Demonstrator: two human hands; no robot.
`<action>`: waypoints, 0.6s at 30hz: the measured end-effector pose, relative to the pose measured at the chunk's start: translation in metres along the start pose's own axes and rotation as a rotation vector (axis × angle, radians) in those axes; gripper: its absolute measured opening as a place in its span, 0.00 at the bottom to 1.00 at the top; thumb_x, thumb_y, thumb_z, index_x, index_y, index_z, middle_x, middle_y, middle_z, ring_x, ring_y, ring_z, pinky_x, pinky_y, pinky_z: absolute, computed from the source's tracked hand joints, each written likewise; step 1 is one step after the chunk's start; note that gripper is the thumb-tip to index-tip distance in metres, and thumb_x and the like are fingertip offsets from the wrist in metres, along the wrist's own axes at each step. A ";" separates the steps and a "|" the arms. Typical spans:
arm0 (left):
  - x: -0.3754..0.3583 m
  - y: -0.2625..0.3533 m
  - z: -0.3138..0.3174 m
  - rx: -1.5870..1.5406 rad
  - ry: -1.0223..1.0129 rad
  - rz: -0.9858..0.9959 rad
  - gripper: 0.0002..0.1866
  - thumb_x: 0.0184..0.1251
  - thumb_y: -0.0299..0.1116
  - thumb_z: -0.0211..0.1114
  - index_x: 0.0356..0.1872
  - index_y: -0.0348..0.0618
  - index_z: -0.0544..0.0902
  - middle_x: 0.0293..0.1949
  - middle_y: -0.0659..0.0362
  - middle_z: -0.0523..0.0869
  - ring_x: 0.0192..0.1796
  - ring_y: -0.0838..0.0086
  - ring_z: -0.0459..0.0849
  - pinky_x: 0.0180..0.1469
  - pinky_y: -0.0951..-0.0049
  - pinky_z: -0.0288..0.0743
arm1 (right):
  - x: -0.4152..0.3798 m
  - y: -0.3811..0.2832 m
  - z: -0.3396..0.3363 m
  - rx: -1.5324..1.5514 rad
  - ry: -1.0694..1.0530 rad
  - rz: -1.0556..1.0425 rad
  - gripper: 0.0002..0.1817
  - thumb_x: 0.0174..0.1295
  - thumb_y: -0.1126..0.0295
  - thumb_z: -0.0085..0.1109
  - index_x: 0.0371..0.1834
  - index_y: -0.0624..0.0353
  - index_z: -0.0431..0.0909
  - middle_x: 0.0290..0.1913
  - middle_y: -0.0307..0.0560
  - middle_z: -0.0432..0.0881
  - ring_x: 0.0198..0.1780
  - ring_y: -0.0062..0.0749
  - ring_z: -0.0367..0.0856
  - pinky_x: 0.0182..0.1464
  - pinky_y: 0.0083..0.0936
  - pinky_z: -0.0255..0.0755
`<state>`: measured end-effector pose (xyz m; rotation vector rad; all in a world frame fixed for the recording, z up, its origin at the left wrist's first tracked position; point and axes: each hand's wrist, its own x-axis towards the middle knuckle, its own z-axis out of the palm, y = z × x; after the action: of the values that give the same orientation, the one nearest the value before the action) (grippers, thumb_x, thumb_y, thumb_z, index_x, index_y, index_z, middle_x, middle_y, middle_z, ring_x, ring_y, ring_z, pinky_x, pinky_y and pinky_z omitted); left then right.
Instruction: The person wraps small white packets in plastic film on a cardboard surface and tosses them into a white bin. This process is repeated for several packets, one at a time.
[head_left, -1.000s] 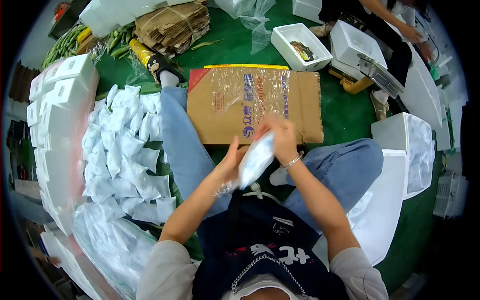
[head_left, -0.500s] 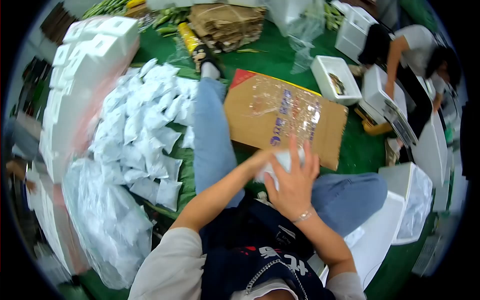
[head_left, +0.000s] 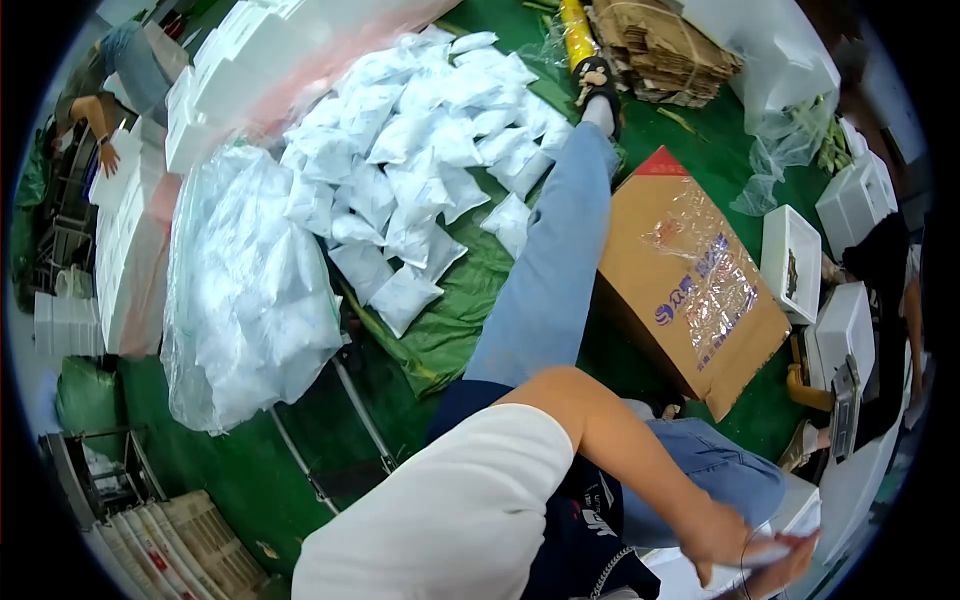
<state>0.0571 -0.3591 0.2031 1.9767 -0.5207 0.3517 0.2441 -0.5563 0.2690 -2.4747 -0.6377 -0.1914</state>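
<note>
My left hand (head_left: 716,538) reaches across my body to the lower right and grips a white pack (head_left: 795,535) over a white foam box (head_left: 800,500). Only the fingers of my right hand (head_left: 785,575) show, just under the same pack at the frame's edge, holding it from below. My left leg in blue jeans (head_left: 550,270) stretches out over the green tarp (head_left: 440,330).
A heap of white packs (head_left: 400,170) lies on the tarp, beside a large clear bag (head_left: 250,300) full of them. A flattened cardboard box (head_left: 690,280) lies right of my leg. Stacked foam boxes (head_left: 225,80) stand behind. A person (head_left: 885,270) works at the right; another (head_left: 100,120) at top left.
The view has swung left and down. Both hands have moved with the white pack from in front of my chest down to the lower right, over the foam box.
</note>
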 end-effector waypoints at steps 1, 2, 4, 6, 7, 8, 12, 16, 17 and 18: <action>-0.005 -0.006 -0.010 0.000 0.018 -0.006 0.25 0.63 0.39 0.59 0.58 0.36 0.69 0.39 0.41 0.83 0.41 0.51 0.83 0.43 0.57 0.77 | 0.005 0.022 -0.030 -0.139 0.014 -0.013 0.23 0.69 0.59 0.50 0.30 0.74 0.79 0.27 0.55 0.82 0.28 0.38 0.76 0.39 0.37 0.73; -0.017 -0.012 -0.025 -0.143 -0.025 0.173 0.19 0.61 0.36 0.58 0.50 0.36 0.72 0.35 0.44 0.82 0.36 0.53 0.82 0.37 0.56 0.74 | 0.007 0.030 -0.054 -0.265 0.016 -0.002 0.24 0.69 0.59 0.51 0.29 0.74 0.80 0.25 0.56 0.82 0.27 0.39 0.75 0.38 0.39 0.73; -0.064 -0.032 -0.056 -0.157 0.296 0.316 0.06 0.60 0.31 0.57 0.33 0.40 0.75 0.25 0.51 0.78 0.31 0.61 0.80 0.29 0.57 0.70 | -0.001 0.043 -0.085 -0.406 0.022 0.050 0.25 0.67 0.58 0.54 0.28 0.75 0.80 0.23 0.58 0.82 0.26 0.41 0.75 0.36 0.41 0.73; -0.157 -0.059 -0.126 0.455 0.784 -0.067 0.10 0.56 0.30 0.63 0.39 0.42 0.78 0.25 0.53 0.79 0.30 0.61 0.80 0.30 0.66 0.74 | -0.010 0.074 -0.075 -0.300 0.025 0.041 0.23 0.69 0.61 0.52 0.28 0.76 0.80 0.22 0.57 0.81 0.24 0.39 0.73 0.31 0.40 0.72; -0.223 -0.104 -0.130 0.661 0.947 -0.396 0.13 0.55 0.29 0.65 0.43 0.42 0.79 0.31 0.53 0.82 0.33 0.63 0.82 0.33 0.68 0.76 | -0.008 0.098 -0.068 -0.266 0.039 0.054 0.23 0.68 0.61 0.53 0.29 0.76 0.80 0.23 0.56 0.81 0.23 0.39 0.71 0.31 0.39 0.70; -0.287 -0.088 -0.164 0.283 1.276 -0.758 0.15 0.55 0.30 0.63 0.45 0.39 0.78 0.39 0.50 0.81 0.43 0.54 0.80 0.46 0.62 0.75 | -0.008 0.114 -0.061 -0.233 0.051 0.068 0.22 0.68 0.62 0.53 0.30 0.75 0.81 0.24 0.56 0.82 0.23 0.38 0.70 0.30 0.38 0.69; -0.516 -0.102 -0.104 0.759 0.850 -1.758 0.47 0.40 0.42 0.79 0.63 0.32 0.64 0.56 0.42 0.73 0.61 0.49 0.70 0.61 0.57 0.69 | 0.028 0.097 0.019 -0.218 -0.202 -0.070 0.21 0.73 0.60 0.44 0.33 0.69 0.77 0.32 0.50 0.81 0.35 0.34 0.77 0.43 0.31 0.71; -0.568 -0.111 -0.054 0.917 0.638 -1.956 0.57 0.34 0.43 0.82 0.67 0.32 0.57 0.63 0.41 0.67 0.68 0.47 0.62 0.67 0.51 0.61 | 0.040 -0.049 0.082 -0.145 -0.254 -0.182 0.13 0.70 0.65 0.52 0.37 0.67 0.78 0.32 0.46 0.81 0.36 0.28 0.79 0.42 0.24 0.72; -0.571 -0.117 -0.046 0.929 0.625 -1.974 0.57 0.34 0.43 0.82 0.67 0.32 0.57 0.63 0.41 0.67 0.68 0.47 0.63 0.68 0.51 0.59 | 0.038 -0.079 0.094 -0.037 -0.277 -0.166 0.11 0.69 0.68 0.52 0.37 0.67 0.78 0.32 0.46 0.81 0.37 0.25 0.79 0.42 0.23 0.73; -0.571 -0.123 -0.041 0.942 0.615 -1.976 0.57 0.34 0.43 0.82 0.67 0.31 0.58 0.64 0.41 0.66 0.67 0.48 0.63 0.69 0.52 0.57 | 0.036 -0.098 0.104 -0.005 -0.265 -0.223 0.09 0.68 0.71 0.54 0.36 0.67 0.77 0.32 0.45 0.81 0.37 0.24 0.79 0.42 0.22 0.73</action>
<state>-0.3749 -0.1569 -0.1366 2.0143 2.2092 -0.1716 0.2282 -0.4127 0.2408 -2.4514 -1.0270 0.0519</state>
